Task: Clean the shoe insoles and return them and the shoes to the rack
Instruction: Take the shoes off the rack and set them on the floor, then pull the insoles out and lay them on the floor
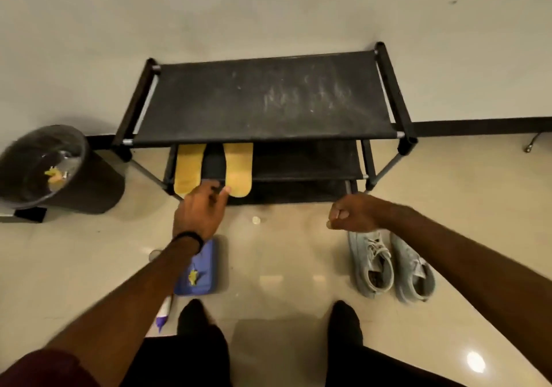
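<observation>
Nearest the camera, the person's two dark-socked feet (194,315) are standing on the glossy floor (283,267), with dark trouser legs below them. Just left of the left foot a white and purple tube (164,309) is lying on the floor, and beyond it a blue tray (206,273) is sitting with a small yellow scrap on it, partly covered by the left forearm. To the right, a pair of grey shoes (391,264) is standing side by side on the floor, toes toward the rack, laces loose.

The left hand (200,210), wearing a black wristband (188,237), is reaching to the front edge of the rack's lower shelf; its grip is loosely open, fingers touching the shelf edge between the two insoles and holding nothing I can make out. The right hand (352,212) is hovering above the shoe toes, its grip curled into a fist with nothing visible in it.

A small round coin-like thing (256,220) is lying on the floor between the hands.

The two yellow insoles (188,168) are lying flat on the lower shelf of the black rack (268,100), at its left end, sticking out past the front edge, apart from each other. The dusty top shelf is hiding their far ends.

Left of the rack, a black bin (44,165) is standing against the wall (268,7), with yellow scraps inside.
</observation>
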